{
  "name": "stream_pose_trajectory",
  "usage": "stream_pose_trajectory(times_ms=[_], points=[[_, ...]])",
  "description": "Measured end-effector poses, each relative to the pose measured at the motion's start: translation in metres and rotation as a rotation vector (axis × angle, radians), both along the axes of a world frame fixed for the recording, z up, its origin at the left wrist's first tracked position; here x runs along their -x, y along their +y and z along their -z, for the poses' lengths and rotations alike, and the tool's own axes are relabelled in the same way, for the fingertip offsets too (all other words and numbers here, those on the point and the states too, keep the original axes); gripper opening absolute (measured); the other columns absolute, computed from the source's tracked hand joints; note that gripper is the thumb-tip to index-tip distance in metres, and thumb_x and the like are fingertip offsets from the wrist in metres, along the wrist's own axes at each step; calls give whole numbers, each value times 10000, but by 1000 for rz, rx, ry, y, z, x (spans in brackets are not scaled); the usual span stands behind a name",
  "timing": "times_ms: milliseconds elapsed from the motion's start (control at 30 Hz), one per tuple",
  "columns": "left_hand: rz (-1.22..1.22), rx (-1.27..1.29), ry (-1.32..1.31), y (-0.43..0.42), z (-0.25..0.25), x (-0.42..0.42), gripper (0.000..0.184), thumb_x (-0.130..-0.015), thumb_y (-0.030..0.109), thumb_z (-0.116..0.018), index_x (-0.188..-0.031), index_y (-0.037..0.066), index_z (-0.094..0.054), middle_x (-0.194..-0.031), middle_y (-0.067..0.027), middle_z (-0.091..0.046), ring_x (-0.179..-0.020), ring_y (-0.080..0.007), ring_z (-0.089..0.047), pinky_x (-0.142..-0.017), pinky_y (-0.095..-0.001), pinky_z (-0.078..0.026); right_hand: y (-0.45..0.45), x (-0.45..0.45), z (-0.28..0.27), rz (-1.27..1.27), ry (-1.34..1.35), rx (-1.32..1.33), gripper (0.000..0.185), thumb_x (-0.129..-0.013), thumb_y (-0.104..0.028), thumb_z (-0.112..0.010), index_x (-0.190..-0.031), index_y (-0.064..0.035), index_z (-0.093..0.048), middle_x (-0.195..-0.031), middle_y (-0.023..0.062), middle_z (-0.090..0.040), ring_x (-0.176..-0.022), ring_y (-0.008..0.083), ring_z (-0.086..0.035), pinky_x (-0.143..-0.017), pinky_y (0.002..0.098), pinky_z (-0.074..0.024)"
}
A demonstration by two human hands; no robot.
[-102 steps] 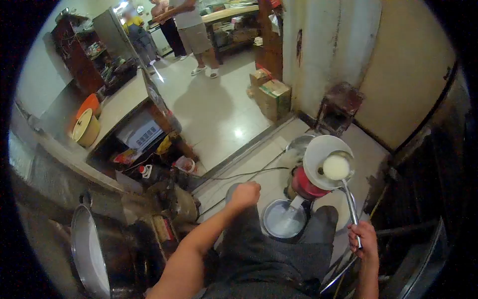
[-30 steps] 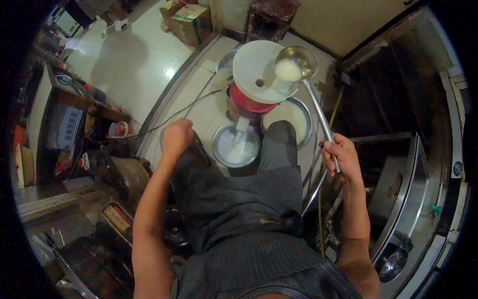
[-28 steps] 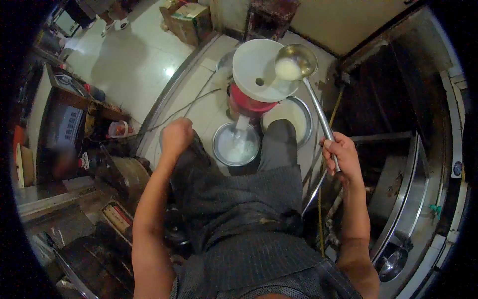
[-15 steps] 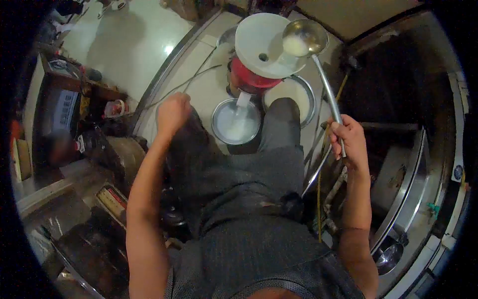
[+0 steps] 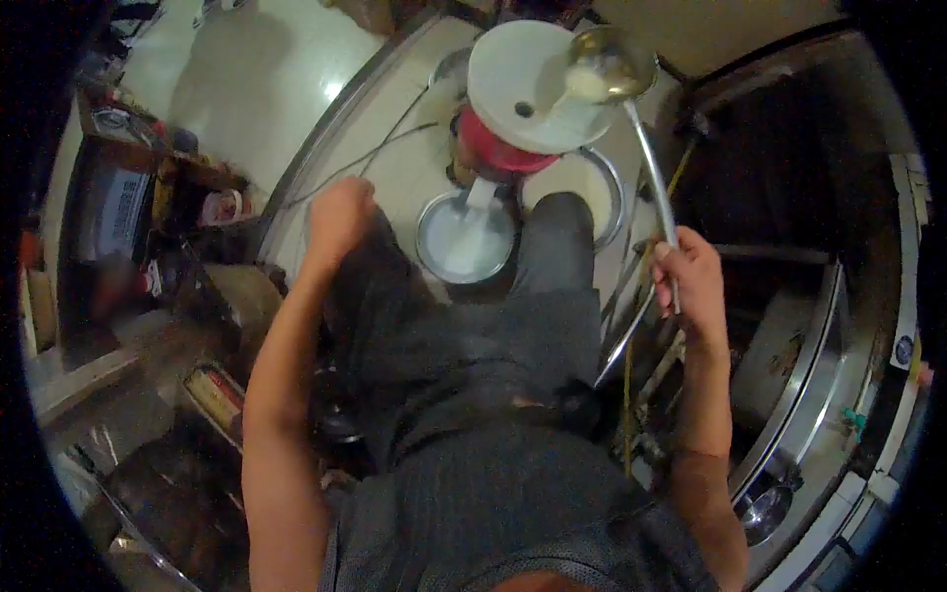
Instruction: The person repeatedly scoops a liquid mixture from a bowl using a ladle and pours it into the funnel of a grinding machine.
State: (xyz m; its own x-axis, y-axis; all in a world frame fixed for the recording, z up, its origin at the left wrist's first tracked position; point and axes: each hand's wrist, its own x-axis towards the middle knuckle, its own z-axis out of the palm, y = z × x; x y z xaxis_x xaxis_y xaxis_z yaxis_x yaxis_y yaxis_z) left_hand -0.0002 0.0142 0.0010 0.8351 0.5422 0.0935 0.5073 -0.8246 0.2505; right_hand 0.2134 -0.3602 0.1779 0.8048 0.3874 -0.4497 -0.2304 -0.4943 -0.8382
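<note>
My right hand (image 5: 688, 278) is closed round the long metal handle of a ladle (image 5: 604, 71). The ladle's bowl is tipped over the right side of a white funnel-shaped hopper (image 5: 513, 61), and pale liquid runs from it into the hopper. Beneath the hopper is a red machine body (image 5: 490, 148) with a short spout. Under the spout stands a round metal bowl (image 5: 464, 239) of whitish liquid. My left hand (image 5: 342, 212) rests on my left knee with its fingers curled; whether it holds anything is hidden.
A larger metal basin (image 5: 604, 187) of pale liquid is partly hidden behind my right knee. On the right is a metal-edged unit (image 5: 789, 395). A dark cable (image 5: 380, 148) lies on the floor at the left of the machine. Shelves (image 5: 118, 212) hold items at far left.
The ladle has tipped further, and liquid now pours out of it into the hopper. The view has tilted down and shifted since the oldest frame. My left hand stays at the knee.
</note>
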Motion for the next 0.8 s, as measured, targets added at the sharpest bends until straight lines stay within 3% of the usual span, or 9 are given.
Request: stream_pose_trajectory(times_ms=[67, 233, 500, 533, 600, 633, 700, 733, 800], points=[[2, 109, 16, -1, -5, 1, 141, -807, 191, -576, -790, 55, -607, -848, -166, -619, -817, -391, -604, -708, -499, -487, -2, -1, 4, -40, -31, 37, 193, -860, -123, -571, -1008, 1, -573, -636, 31, -538, -390, 80, -449, -344, 234, -350], [64, 67, -125, 0, -5, 7, 132, -804, 179, -583, -772, 52, -590, -855, -170, -617, -816, -401, -600, -707, -507, -477, -1, -2, 8, -41, -17, 46, 183, -872, -114, -577, -998, 19, -564, -628, 44, -548, -405, 113, -499, -365, 259, -388], [23, 97, 28, -6, -32, 4, 116, -790, 176, -605, -827, 69, -629, -873, -165, -636, -822, -389, -620, -709, -489, -499, -6, 5, 15, -79, -156, 124, 221, -876, -139, -613, -1020, 18, -553, -666, 68, -579, -475, 141, -559, -416, 303, -461], [19, 109, -4, -7, -30, 5, 123, -794, 181, -603, -825, 66, -631, -873, -163, -639, -816, -385, -625, -705, -486, -504, -14, 6, 27, -128, -275, 151, 265, -873, -158, -617, -1070, 11, -560, -705, 71, -588, -486, 140, -563, -405, 290, -461], [8, 75, 65, 0, -28, 4, 144, -806, 195, -590, -836, 63, -638, -884, -157, -650, -815, -372, -638, -700, -482, -512, -16, 4, 31, -188, -283, 241, 335, -869, -188, -635, -1134, 3, -563, -813, 132, -625, -620, 229, -626, -532, 359, -518], [2, 39, 164, 6, -30, 1, 158, -814, 204, -578, -849, 64, -643, -895, -153, -657, -820, -364, -645, -700, -481, -515, -26, -2, 48, -265, -463, 261, 352, -867, -199, -642, -1148, -1, -563, -873, 167, -629, -705, 281, -630, -621, 402, -517], [-52, 72, 291, 9, -24, -4, 205, -837, 228, -528, -911, 82, -652, -932, -165, -674, -863, -367, -653, -737, -485, -524, -27, -4, 63, -296, -571, 289, 381, -865, -208, -650, -1174, -4, -559, -977, 220, -628, -867, 369, -613, -782, 462, -488], [-39, 100, 179, 6, -21, -4, 191, -827, 224, -541, -899, 83, -648, -921, -178, -670, -870, -374, -651, -746, -489, -523, -32, 0, 54, -265, -483, 319, 393, -865, -205, -650, -1187, -2, -555, -1021, 238, -622, -944, 405, -591, -853, 479, -461], [-38, 105, 86, 3, -26, -2, 166, -807, 207, -552, -873, 79, -634, -885, -161, -667, -850, -378, -646, -739, -491, -518, -53, -4, 92, -296, -630, 245, 406, -864, -162, -630, -1224, -4, -532, -1017, 217, -626, -926, 372, -604, -838, 458, -472]])
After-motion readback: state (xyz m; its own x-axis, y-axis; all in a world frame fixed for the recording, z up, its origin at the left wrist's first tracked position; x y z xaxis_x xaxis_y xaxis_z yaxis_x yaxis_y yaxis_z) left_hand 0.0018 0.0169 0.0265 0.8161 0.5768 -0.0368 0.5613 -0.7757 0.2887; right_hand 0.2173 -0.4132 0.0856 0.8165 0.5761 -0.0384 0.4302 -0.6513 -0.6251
